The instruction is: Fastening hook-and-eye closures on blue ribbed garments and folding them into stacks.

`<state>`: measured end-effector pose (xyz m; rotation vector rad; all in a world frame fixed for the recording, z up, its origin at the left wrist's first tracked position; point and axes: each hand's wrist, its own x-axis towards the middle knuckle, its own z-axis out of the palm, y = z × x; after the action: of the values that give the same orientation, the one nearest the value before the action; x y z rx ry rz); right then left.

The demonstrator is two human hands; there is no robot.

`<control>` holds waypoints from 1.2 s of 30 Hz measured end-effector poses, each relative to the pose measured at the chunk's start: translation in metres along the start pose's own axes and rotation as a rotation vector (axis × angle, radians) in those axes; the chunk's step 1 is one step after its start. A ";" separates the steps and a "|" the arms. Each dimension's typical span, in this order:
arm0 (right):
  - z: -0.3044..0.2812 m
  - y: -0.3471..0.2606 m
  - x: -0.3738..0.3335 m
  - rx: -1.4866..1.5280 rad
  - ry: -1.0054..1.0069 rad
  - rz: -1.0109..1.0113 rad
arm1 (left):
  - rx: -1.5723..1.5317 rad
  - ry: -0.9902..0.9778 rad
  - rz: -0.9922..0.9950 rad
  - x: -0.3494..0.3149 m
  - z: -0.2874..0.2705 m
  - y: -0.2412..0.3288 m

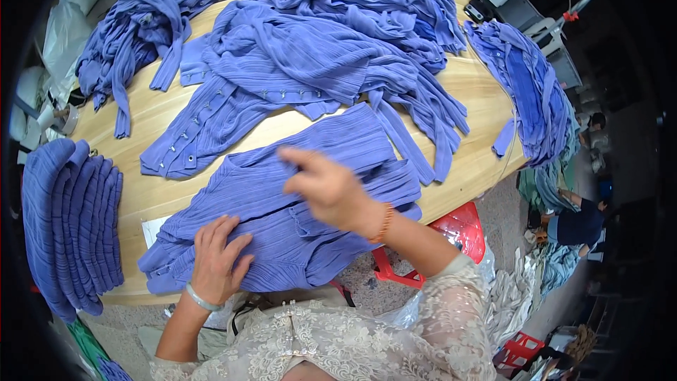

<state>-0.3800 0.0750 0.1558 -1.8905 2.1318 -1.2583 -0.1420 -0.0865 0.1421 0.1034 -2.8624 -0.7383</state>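
- The left hand lies flat, palm down and fingers spread, on the near-left part of a blue pleated garment; it grips nothing, only presses the cloth to the table. A pale bangle sits on that wrist.
- The right hand hovers over the middle of the same garment, fingers loosely bent and index finger pointing left; the picture is blurred there, so I cannot tell whether it pinches any cloth. An orange bead bracelet is on that wrist.
- The blue pleated garment lies spread flat at the near edge of the wooden worktop, its lower hem reaching just over that edge.
- At the near-left corner of the worktop a stack of folded blue garments stands, well apart from the left hand.
- A small white paper slip shows on the wood between the stack and the spread garment.
- Past the garment, across the middle and far side of the worktop, a loose heap of blue garments lies tangled, some with rows of metal snaps.
- Over the right edge another pile of blue garments hangs.
- Below the near-right edge a red plastic stool stands on the floor.
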 end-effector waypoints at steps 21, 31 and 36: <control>0.016 -0.012 -0.036 -0.289 -0.132 0.124 | 0.064 0.477 -0.713 -0.152 -0.024 -0.060; 0.150 -0.151 -0.008 -0.023 -0.341 -0.106 | -0.285 0.487 -0.670 -0.144 -0.035 -0.058; 0.199 -0.148 0.016 -0.023 -0.247 -0.066 | -0.578 0.471 -0.609 -0.127 -0.057 -0.044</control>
<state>-0.1618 -0.0362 0.1140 -2.0204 1.9824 -0.9533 -0.0057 -0.1381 0.1498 0.9430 -2.0677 -1.3911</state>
